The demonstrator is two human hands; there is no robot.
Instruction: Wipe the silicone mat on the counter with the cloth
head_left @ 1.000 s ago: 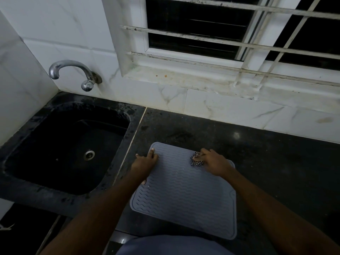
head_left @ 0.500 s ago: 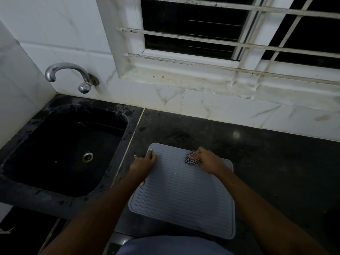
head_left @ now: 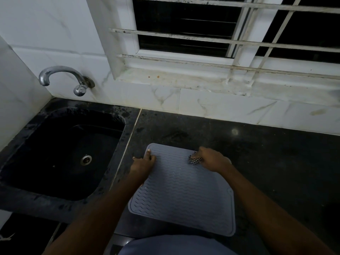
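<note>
A grey silicone mat [head_left: 182, 196] with a wavy ribbed surface lies flat on the black counter [head_left: 266, 162], just right of the sink. My left hand [head_left: 144, 162] presses on the mat's far left corner with straight fingers. My right hand [head_left: 211, 160] grips a bunched black-and-white checked cloth [head_left: 194, 160] and holds it against the mat near the far right edge. Most of the cloth is hidden inside my fist.
A black sink [head_left: 60, 155] with a metal drain sits to the left, a chrome tap [head_left: 62, 78] on the white tiled wall above it. A barred window [head_left: 220, 34] and its stained sill run along the back. The counter's front edge lies close to my body.
My right hand with the cloth has slid a little toward the mat's far edge. My left hand stays on the same corner. The camera has tilted slightly.
</note>
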